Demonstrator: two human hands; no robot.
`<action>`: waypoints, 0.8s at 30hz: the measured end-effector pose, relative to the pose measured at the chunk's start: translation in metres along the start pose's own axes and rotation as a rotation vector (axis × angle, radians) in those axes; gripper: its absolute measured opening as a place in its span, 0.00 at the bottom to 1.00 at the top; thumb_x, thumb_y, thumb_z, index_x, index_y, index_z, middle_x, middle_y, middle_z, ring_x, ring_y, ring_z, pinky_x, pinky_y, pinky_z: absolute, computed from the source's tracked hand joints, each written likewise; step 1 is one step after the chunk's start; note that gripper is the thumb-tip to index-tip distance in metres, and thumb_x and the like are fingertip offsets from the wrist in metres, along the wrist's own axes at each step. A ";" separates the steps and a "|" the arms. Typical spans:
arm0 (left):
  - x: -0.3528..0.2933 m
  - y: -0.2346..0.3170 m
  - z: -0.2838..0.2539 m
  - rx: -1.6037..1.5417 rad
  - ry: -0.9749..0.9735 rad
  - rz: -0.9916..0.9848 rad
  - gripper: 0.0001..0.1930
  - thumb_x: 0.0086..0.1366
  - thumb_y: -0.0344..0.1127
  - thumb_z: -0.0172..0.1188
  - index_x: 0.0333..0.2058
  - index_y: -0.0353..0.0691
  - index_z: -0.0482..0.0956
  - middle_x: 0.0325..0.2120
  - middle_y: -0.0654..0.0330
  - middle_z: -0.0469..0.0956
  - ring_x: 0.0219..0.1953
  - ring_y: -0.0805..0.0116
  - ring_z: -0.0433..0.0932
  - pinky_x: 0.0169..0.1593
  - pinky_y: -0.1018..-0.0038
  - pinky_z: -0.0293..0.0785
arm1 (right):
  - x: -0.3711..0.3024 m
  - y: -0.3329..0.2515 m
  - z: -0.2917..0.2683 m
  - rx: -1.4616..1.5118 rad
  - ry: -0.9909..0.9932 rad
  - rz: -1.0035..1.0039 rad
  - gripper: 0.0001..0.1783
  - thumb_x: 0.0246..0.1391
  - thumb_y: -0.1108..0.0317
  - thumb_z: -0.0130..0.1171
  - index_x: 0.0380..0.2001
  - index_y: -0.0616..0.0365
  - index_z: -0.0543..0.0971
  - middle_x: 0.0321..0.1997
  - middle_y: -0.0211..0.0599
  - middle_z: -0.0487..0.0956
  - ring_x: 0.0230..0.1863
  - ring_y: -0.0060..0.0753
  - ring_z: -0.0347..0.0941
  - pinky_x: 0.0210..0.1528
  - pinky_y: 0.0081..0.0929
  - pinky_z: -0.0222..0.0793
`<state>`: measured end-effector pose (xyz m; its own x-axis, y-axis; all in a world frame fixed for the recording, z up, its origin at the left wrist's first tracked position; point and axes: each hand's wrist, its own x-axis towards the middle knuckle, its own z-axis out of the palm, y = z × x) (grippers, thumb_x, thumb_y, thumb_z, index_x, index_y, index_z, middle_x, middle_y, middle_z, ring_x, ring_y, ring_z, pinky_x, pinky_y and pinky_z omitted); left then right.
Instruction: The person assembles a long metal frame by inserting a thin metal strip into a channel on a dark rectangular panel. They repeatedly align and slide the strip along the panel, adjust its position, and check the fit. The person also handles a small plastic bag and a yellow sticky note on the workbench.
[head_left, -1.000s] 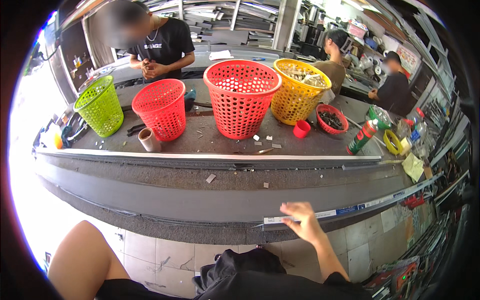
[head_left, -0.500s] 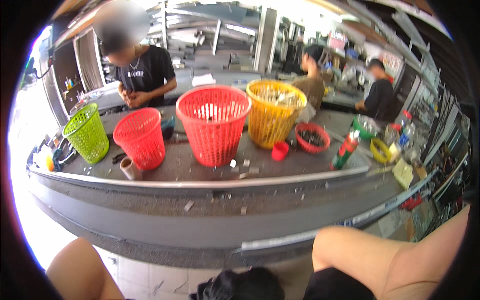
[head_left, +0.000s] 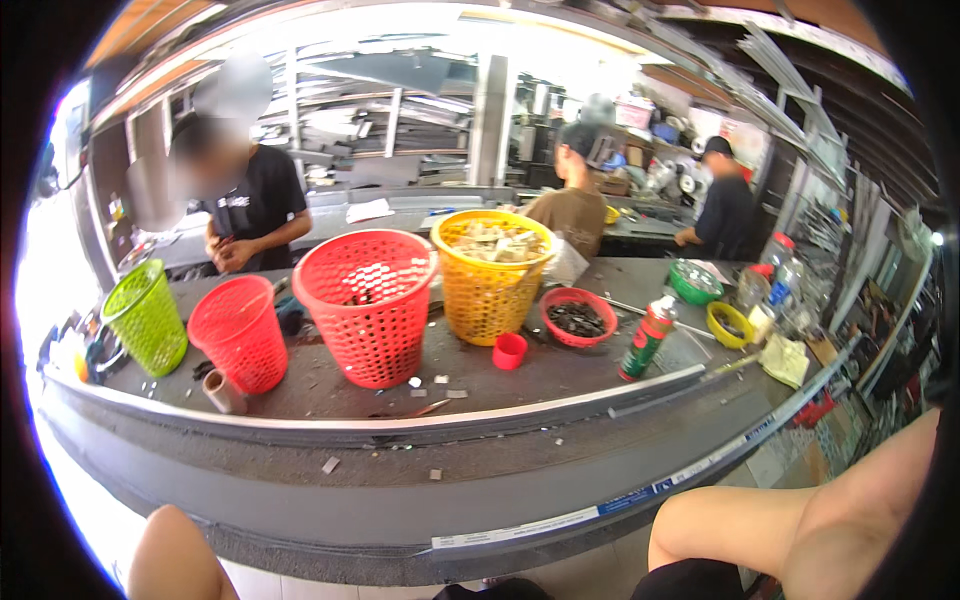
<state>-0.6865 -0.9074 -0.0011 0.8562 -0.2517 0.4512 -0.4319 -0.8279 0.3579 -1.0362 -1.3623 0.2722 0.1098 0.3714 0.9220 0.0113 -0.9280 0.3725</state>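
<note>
In the head view, read as a dial, neither the person's left hand nor right hand shows, so I cannot tell whether they are spread or closed. A bent bare arm (head_left: 730, 525) enters at four o'clock, nearest the labelled strip (head_left: 515, 530), which runs along the workbench (head_left: 580, 378)'s near edge from six o'clock toward half past three. Another bare limb (head_left: 177, 562) shows between seven and eight.

At nine o'clock stands a green perforated basket (head_left: 146, 325), its contents hidden; closer in are a smaller red basket (head_left: 240, 342), contents unclear, and a larger red basket (head_left: 365, 328) with something dark inside. The yellow basket (head_left: 488, 302) at the dial's centre is heaped with pale pieces (head_left: 497, 241). A red cup (head_left: 509, 354) sits at five.

Just past three, a shallow red basket (head_left: 582, 341) holds small dark pieces (head_left: 577, 320). Farther out, a green bowl (head_left: 697, 297) holds pale contents; a yellow bowl (head_left: 728, 339) has something dark in it.

The strip's label is white with a blue panel (head_left: 628, 499), its print mostly too small. A red-and-green spray can (head_left: 646, 347) stands at half past three; a clear bottle (head_left: 784, 287) at three has a blue label. White lettering crosses a co-worker's black shirt (head_left: 268, 190) at ten.
</note>
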 end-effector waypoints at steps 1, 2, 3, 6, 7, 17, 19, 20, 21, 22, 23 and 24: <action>0.008 -0.018 0.014 0.055 -0.023 -0.057 0.28 0.76 0.59 0.37 0.57 0.39 0.65 0.56 0.46 0.62 0.60 0.54 0.58 0.63 0.57 0.54 | -0.010 0.011 -0.010 -0.073 0.004 0.033 0.27 0.68 0.58 0.54 0.63 0.65 0.72 0.69 0.50 0.69 0.71 0.47 0.63 0.71 0.44 0.56; 0.015 -0.035 0.025 0.106 -0.045 -0.104 0.28 0.76 0.59 0.37 0.57 0.39 0.64 0.57 0.46 0.62 0.61 0.54 0.57 0.64 0.57 0.53 | -0.026 0.026 -0.024 -0.137 0.025 0.111 0.27 0.68 0.58 0.53 0.63 0.65 0.72 0.70 0.50 0.69 0.71 0.47 0.63 0.72 0.44 0.55; 0.022 -0.051 0.036 0.153 -0.069 -0.149 0.28 0.76 0.59 0.37 0.57 0.40 0.64 0.57 0.46 0.61 0.61 0.54 0.57 0.64 0.57 0.53 | -0.049 0.047 -0.039 -0.189 0.080 0.254 0.27 0.69 0.58 0.53 0.63 0.65 0.71 0.70 0.50 0.68 0.72 0.47 0.62 0.72 0.45 0.55; 0.045 -0.097 0.055 0.298 -0.145 -0.243 0.28 0.76 0.59 0.37 0.58 0.40 0.63 0.58 0.46 0.60 0.62 0.54 0.56 0.65 0.57 0.52 | -0.170 0.153 -0.065 -0.409 0.025 0.659 0.27 0.71 0.60 0.50 0.66 0.65 0.69 0.72 0.49 0.67 0.74 0.43 0.60 0.74 0.40 0.51; 0.048 -0.106 0.063 0.331 -0.159 -0.272 0.28 0.76 0.59 0.37 0.59 0.40 0.63 0.58 0.46 0.60 0.62 0.53 0.56 0.65 0.57 0.52 | -0.225 0.189 -0.064 -0.422 0.059 0.795 0.27 0.71 0.61 0.51 0.67 0.66 0.68 0.72 0.48 0.67 0.74 0.41 0.60 0.75 0.36 0.51; 0.048 -0.136 0.088 0.558 -0.277 -0.518 0.30 0.76 0.59 0.38 0.62 0.40 0.61 0.62 0.46 0.57 0.66 0.53 0.52 0.67 0.56 0.49 | -0.576 0.302 -0.091 -0.915 -0.932 1.653 0.50 0.66 0.35 0.44 0.73 0.67 0.53 0.79 0.56 0.48 0.80 0.57 0.41 0.78 0.47 0.41; 0.045 -0.140 0.088 0.574 -0.297 -0.542 0.30 0.76 0.59 0.38 0.63 0.40 0.60 0.63 0.45 0.56 0.66 0.53 0.52 0.68 0.56 0.48 | -0.571 0.315 -0.093 -0.936 -0.916 1.706 0.50 0.66 0.34 0.42 0.74 0.66 0.51 0.80 0.53 0.46 0.81 0.56 0.39 0.79 0.46 0.40; 0.045 -0.143 0.087 0.583 -0.305 -0.556 0.30 0.76 0.59 0.38 0.63 0.40 0.60 0.63 0.45 0.56 0.67 0.53 0.51 0.68 0.56 0.48 | -0.567 0.321 -0.093 -0.929 -0.944 1.753 0.51 0.66 0.33 0.40 0.75 0.65 0.48 0.81 0.50 0.43 0.81 0.55 0.35 0.79 0.47 0.39; 0.044 -0.144 0.087 0.593 -0.306 -0.567 0.30 0.76 0.59 0.38 0.63 0.41 0.60 0.63 0.45 0.56 0.67 0.53 0.51 0.69 0.56 0.47 | -0.563 0.326 -0.092 -0.930 -0.963 1.761 0.51 0.66 0.33 0.40 0.75 0.64 0.48 0.82 0.50 0.42 0.81 0.54 0.35 0.79 0.47 0.39; 0.044 -0.145 0.086 0.605 -0.305 -0.578 0.31 0.76 0.59 0.38 0.64 0.41 0.60 0.64 0.45 0.55 0.67 0.53 0.51 0.69 0.56 0.47 | -0.560 0.330 -0.091 -0.940 -0.959 1.768 0.51 0.66 0.33 0.40 0.75 0.64 0.47 0.82 0.49 0.42 0.82 0.53 0.34 0.79 0.47 0.39; 0.044 -0.146 0.086 0.609 -0.306 -0.589 0.31 0.76 0.59 0.38 0.64 0.41 0.59 0.64 0.45 0.55 0.68 0.53 0.50 0.69 0.56 0.47 | -0.559 0.333 -0.090 -0.948 -0.983 1.802 0.51 0.66 0.33 0.39 0.75 0.63 0.47 0.82 0.48 0.41 0.82 0.53 0.33 0.79 0.48 0.39; 0.045 -0.146 0.085 0.619 -0.313 -0.593 0.31 0.76 0.60 0.38 0.64 0.41 0.59 0.64 0.45 0.55 0.68 0.52 0.50 0.69 0.56 0.46 | -0.558 0.336 -0.090 -0.950 -0.990 1.825 0.51 0.66 0.32 0.38 0.76 0.62 0.46 0.82 0.47 0.40 0.82 0.51 0.31 0.79 0.48 0.40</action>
<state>-0.5609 -0.8404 -0.1029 0.9661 0.2515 0.0579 0.2557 -0.9632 -0.0830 -1.1832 -1.8786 -0.1074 -0.2507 -0.9678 0.0211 -0.9199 0.2314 -0.3165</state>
